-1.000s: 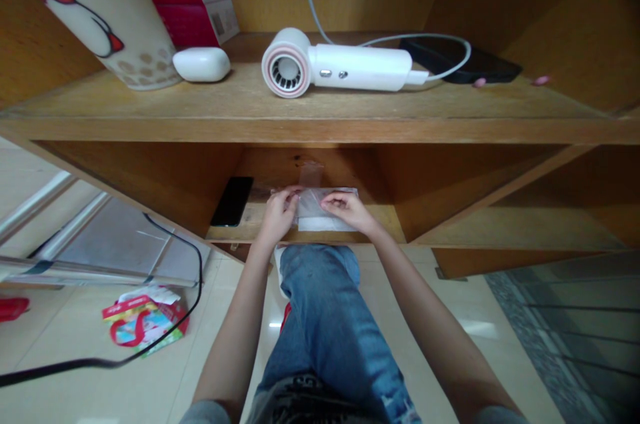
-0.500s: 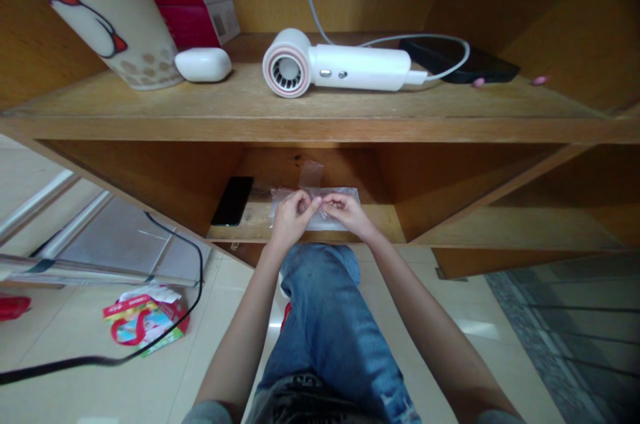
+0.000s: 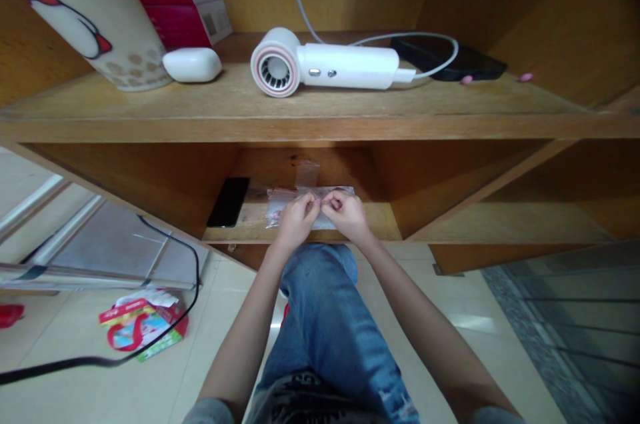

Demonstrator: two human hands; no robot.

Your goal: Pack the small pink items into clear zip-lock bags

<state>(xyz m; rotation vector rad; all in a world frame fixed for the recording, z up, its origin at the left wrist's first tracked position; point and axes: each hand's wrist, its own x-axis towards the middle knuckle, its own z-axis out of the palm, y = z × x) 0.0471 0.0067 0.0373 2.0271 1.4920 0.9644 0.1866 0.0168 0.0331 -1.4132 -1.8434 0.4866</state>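
Observation:
Both hands meet over the lower shelf, their fingertips nearly touching. My left hand (image 3: 299, 216) is closed in a pinch, and so is my right hand (image 3: 346, 213). Whatever sits between the fingertips is too small to make out. Beneath and around the hands lie clear plastic bags (image 3: 277, 205), partly covered by them. Another clear plastic piece (image 3: 307, 173) shows just behind, against the back of the compartment. To the left of the bags a black phone (image 3: 229, 202) lies flat on the shelf.
On the upper shelf (image 3: 320, 129) stand a bubble tea cup (image 3: 120, 24), a white earbud case (image 3: 193, 65) and a white handheld fan (image 3: 325, 64) with its cable. A dark flat object (image 3: 465, 63) lies behind the cable. A colourful bag (image 3: 143, 324) and a black cord (image 3: 90, 362) are at lower left.
My fingers have curled in more, and the right hand's fingers are now bent into a tighter pinch. The whole view has shifted slightly, moving the shelf items left.

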